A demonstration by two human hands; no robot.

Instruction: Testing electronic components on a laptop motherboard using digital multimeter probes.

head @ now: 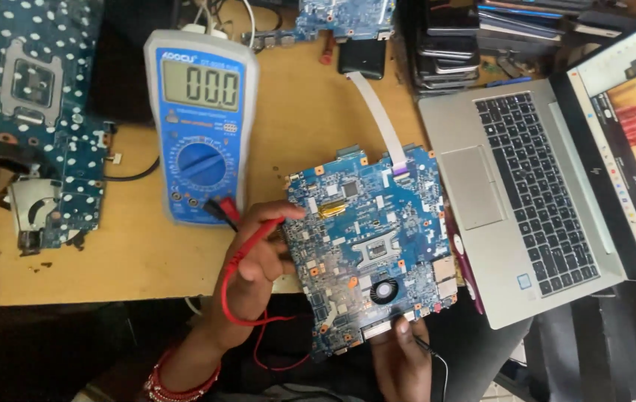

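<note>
Probing a blue laptop board (370, 238) with a multimeter (200, 123), by the look of it. The board sits at the near edge of the bench (109, 253), between the meter and an open silver laptop (526, 193), its near end hanging over the edge and propped by the hands. The left hand (255, 257) is at the board's left edge, fingers (277, 216) curled closed around a red test lead (247, 249) that loops down below the wrist and runs back to the meter's jacks; the probe tip looks to be at the board's left side, but I can't tell which pad it touches. The right hand (404, 357) holds the board's near edge from below, fingers (401, 326) pinched on it; a thin dark wire trails beside this hand, possibly the black lead, can't confirm. The meter display reads all zeros. To do this well, in my judgement: steady the board flat so it doesn't rock, keep the probe tip upright on one pad only so it can't bridge neighbouring parts, and keep the lead slack clear of the white ribbon cable (377, 115) at the board's far edge. Glance at the display only once the tip is settled. Another blue board (35, 119) lies at far left, with a stack of dark devices (448, 45) at the back.
</note>
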